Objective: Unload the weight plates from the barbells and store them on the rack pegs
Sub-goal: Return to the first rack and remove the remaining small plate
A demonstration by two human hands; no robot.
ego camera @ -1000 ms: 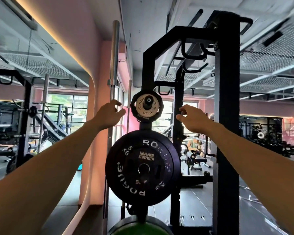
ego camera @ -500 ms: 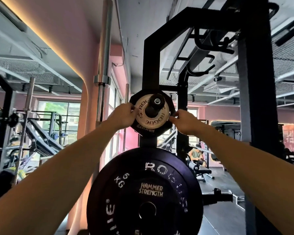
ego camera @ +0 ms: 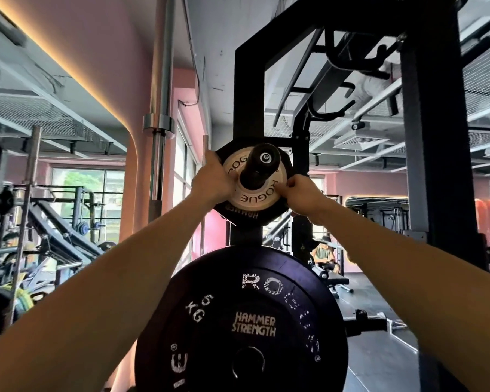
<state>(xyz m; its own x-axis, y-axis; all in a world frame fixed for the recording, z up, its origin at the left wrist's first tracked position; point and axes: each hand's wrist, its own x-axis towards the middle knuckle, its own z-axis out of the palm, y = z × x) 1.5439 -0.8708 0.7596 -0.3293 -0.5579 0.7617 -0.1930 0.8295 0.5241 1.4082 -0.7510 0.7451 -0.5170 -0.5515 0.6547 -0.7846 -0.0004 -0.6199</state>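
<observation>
While both arms reach up ahead of us, we start at the far left, where other gym machines (ego camera: 54, 222) sit blurred in front of a bright window (ego camera: 88, 199). Next comes a steel barbell (ego camera: 160, 94) standing upright against the pink wall (ego camera: 102, 52), its collar showing partway up.

Now our left hand (ego camera: 211, 181): the fingers curl round the left edge of the small pale plate (ego camera: 252, 190), thumb up near the top, gripping it. That plate reads ROGUE in dark letters, and it sits on the upper peg (ego camera: 262, 162) of the black rack (ego camera: 249, 80), flat against a dark angular plate (ego camera: 242, 215) behind it, which carries upside-down lettering. The peg's black end pokes out through the middle towards us.

Our right hand (ego camera: 301, 192) pinches the pale plate's right edge, fingers bunched tight on the rim. So both hands hold the same plate, one on each side.

Below, a big black bumper plate (ego camera: 241, 323) hangs on a lower peg of the same rack, marked ROGUE, 5 KG and HAMMER STRENGTH in white.

Further right we see a bench (ego camera: 333, 281) with a seated person (ego camera: 324, 256) in the background, then the thick black upright (ego camera: 433, 137) of another rack post close to us.
</observation>
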